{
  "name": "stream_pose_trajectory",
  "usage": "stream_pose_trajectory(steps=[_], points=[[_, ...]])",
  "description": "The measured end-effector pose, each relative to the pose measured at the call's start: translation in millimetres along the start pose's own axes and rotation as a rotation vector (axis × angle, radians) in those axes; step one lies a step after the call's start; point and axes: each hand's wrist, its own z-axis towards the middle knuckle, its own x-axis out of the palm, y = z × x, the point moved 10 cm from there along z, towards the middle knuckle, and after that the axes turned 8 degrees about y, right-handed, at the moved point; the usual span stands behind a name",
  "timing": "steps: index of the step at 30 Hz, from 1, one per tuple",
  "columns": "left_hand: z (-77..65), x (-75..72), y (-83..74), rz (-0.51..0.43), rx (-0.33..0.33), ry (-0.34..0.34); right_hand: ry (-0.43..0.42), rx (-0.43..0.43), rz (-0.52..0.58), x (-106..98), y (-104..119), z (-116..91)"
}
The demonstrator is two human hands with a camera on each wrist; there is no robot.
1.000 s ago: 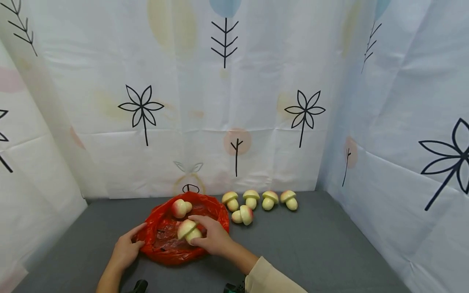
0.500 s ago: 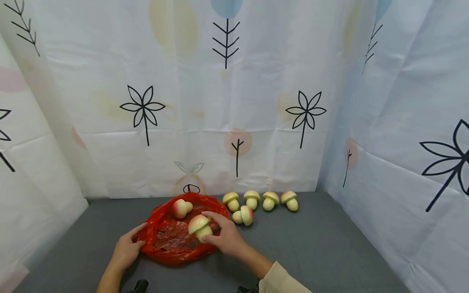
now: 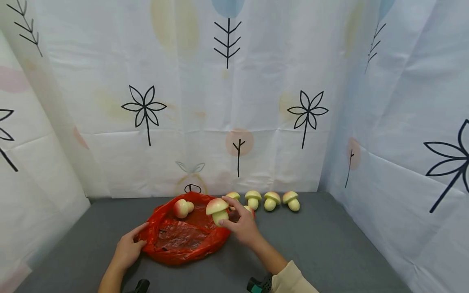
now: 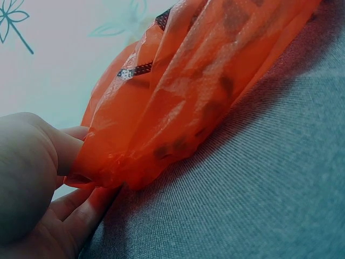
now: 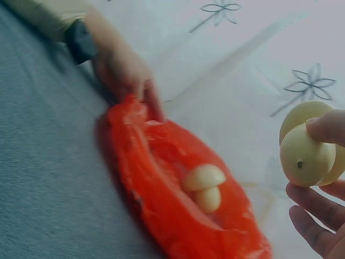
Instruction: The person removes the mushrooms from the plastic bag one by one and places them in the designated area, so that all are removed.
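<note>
My left hand [image 3: 126, 250] pinches the left rim of a red plastic bag [image 3: 172, 259], which lies with its mouth spread wide. Thumb and fingers close on the bag's edge [image 4: 135, 124] in the left wrist view. My right hand [image 3: 244, 226] holds a toy mushroom [image 3: 217, 207] over the bag's right rim, cap up and stem down in the head view. The right wrist view shows the thumb on the held mushroom [image 5: 303, 159], the fingers below it. Another mushroom [image 3: 182, 208], with a reddish cap, lies inside the bag towards the back.
Several mushrooms stand or lean in a row at the back of the grey table [image 3: 311, 252], such as one pale-capped mushroom [image 3: 272, 201]. Another mushroom [image 3: 250, 210] is partly hidden behind my right hand. A patterned white curtain [image 3: 267, 162] rises behind and at both sides.
My right hand has carried the mushroom from over the bag's middle to the right and back, up to the right rim. The left hand keeps its hold on the bag.
</note>
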Motion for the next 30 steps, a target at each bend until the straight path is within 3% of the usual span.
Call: stream_pose_trajectory(steps=[7,18,25,30], points=[[1.2,2.2,1.9,-0.007,0.002,0.008,-0.087,-0.002,0.023,-32,-24,0],[2.5,-0.8,3.1,0.007,0.000,0.014,-0.256,0.068,-0.003,-91,-28,-8],[1.9,-1.2,1.8,0.005,-0.009,0.019,-0.278,0.116,-0.106,-106,-3,-15],[1.8,-0.6,0.3,0.011,-0.004,0.013,-0.270,0.201,-0.121,-113,-9,-18]])
